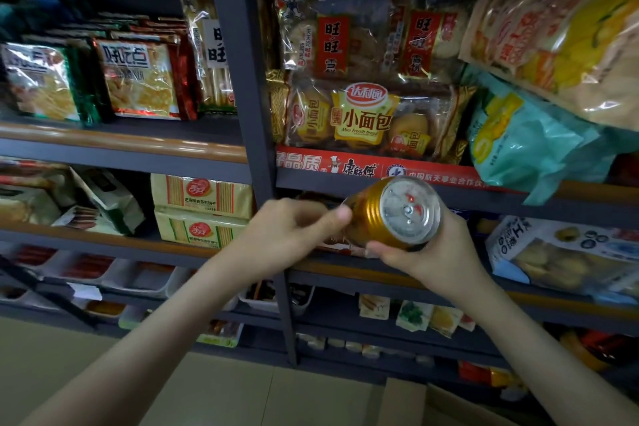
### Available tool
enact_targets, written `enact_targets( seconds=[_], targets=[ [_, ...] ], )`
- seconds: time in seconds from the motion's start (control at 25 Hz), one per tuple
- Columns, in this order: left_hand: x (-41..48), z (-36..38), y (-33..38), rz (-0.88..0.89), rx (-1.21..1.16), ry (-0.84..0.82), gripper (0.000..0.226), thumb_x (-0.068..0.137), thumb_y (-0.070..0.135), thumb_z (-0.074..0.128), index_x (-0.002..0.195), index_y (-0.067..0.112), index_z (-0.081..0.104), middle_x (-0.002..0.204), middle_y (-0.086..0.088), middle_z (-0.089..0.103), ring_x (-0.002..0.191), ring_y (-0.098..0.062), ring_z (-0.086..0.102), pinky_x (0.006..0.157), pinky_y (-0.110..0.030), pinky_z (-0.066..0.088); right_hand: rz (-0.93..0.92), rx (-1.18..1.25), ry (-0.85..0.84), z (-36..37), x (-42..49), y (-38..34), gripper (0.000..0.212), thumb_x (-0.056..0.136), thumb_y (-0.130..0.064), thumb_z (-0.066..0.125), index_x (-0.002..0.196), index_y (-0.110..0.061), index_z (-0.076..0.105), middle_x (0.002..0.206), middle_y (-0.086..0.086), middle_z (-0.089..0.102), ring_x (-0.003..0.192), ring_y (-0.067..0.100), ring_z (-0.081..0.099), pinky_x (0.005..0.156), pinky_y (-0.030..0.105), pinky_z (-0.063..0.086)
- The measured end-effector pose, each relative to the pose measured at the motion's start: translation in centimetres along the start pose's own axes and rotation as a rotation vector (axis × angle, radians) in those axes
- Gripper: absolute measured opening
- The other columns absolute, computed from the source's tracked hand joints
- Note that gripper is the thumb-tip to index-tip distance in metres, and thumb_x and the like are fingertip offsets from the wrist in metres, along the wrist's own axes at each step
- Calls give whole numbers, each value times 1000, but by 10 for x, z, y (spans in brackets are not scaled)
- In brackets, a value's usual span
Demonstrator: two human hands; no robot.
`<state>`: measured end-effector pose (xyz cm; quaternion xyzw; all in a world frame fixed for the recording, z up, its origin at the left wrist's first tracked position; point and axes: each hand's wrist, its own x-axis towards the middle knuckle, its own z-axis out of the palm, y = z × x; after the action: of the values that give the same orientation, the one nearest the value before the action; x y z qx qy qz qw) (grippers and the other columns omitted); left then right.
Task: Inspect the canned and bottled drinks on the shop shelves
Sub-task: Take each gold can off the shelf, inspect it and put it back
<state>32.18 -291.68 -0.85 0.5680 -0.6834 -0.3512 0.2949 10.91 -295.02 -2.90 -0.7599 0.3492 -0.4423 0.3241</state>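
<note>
A gold drink can [371, 214] is tipped on its side in front of the shelves, its silver top [409, 211] with the pull tab facing me. My right hand [432, 252] grips it from below and behind, thumb curled under the rim. My left hand [294, 232] holds the can's far end, thumb pressed against the gold wall. The can's label side is turned away and hidden. No bottles show in the head view.
Dark metal shelving with an upright post [242, 79] fills the view. Snack bags [363, 114], biscuit packs [138, 79] and a teal bag [525, 142] overhanging the shelf edge crowd the shelves. Trays of small goods sit lower. A cardboard box [432, 405] stands on the tiled floor.
</note>
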Motion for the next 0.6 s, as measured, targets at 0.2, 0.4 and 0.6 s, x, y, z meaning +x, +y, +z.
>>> enact_targets(
  seconds=[0.2,0.4,0.6],
  targets=[
    [9,7,10,284,27,-7,77,70,54,75,131,52,29,125,17,55,114,1,58,94,-17,48,152,265,-129,-9,13,-16,42,63,-44,70,98,-23,64,92,-11,73,89,5,68,75,15,50],
    [15,-1,33,368,-122,130,68,64,44,86,118,52,46,115,24,64,106,5,62,88,-17,51,143,221,-161,-42,27,-41,83,52,-66,78,124,-41,46,115,-27,62,107,-8,58,83,9,46],
    [30,-25,80,520,121,371,74,62,50,84,127,38,49,109,25,60,100,7,60,83,-11,49,-17,-69,-86,-91,58,-92,81,51,-88,60,122,-55,41,113,-32,54,110,-10,52,86,18,49]
  ],
)
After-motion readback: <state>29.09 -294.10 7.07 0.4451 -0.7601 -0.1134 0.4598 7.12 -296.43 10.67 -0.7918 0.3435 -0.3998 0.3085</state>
